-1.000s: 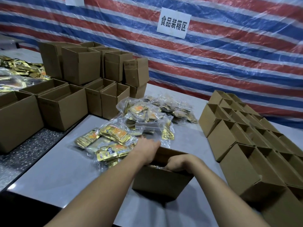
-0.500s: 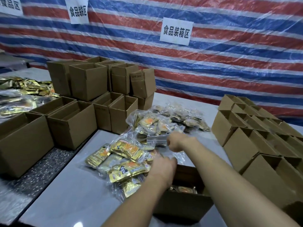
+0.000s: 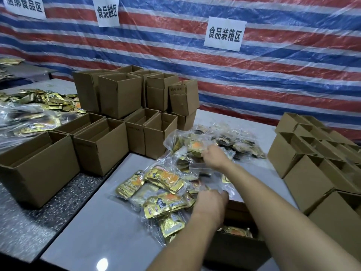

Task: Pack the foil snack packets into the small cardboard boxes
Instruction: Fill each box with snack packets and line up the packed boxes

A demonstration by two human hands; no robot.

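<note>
Head view: left hand (image 3: 210, 202), right hand (image 3: 214, 155) among foil packets (image 3: 164, 206) past box (image 3: 236, 251) rim, grips indiscernible; tabletop (image 3: 93, 222) edge leftward.

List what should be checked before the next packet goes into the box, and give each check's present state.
1. Box open, in front of the person: ok, foil shows inside.
2. Packets within reach: ok, the pile lies under both hands.
3. Right hand has a packet: cannot tell, it is on the far bagged heap and its fingers are blurred.
4. Left hand has a packet: cannot tell, its fingers are hidden over the near heap.
5. Room left in the box: cannot tell, the arms cover most of the opening.
6. Spare boxes ready: ok, open rows stand at right.
</note>
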